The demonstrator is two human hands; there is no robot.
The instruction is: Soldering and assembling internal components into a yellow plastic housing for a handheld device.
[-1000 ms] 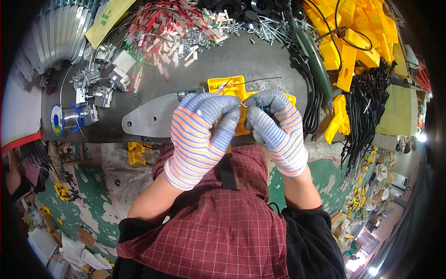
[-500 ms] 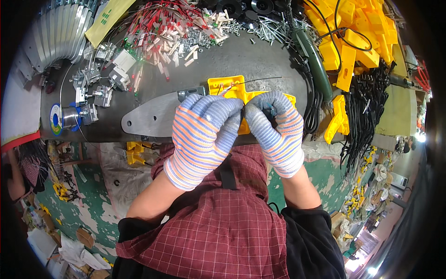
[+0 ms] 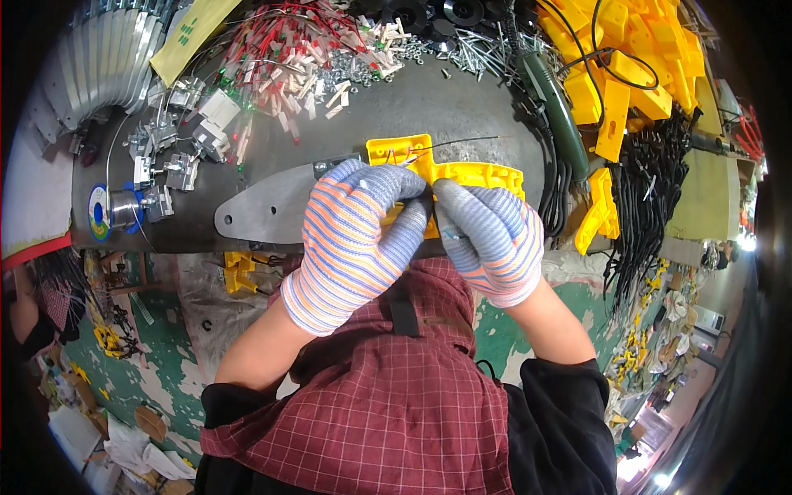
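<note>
Both hands wear striped knit gloves. My left hand is closed in a pinch, thumb against fingers, over the near side of a yellow plastic handle shell. Facing it, my right hand has its fingers pressed together, tips almost meeting the left ones. Something small and dark shows between the fingertips, too hidden to name. A flat grey metal blade extends leftward from the shell, partly under my left hand. From the shell's upper part a thin dark wire sticks out to the right, near short red and white leads.
Solder spool and metal switch-like parts lie left. Behind are red-wired small parts and screws. To the right are a green corded tool, yellow shells and black cables.
My right hand has turned and lowered slightly, its fingers now straighter and closer together, uncovering more of the yellow shell. My left hand and the shell have shifted slightly left.
</note>
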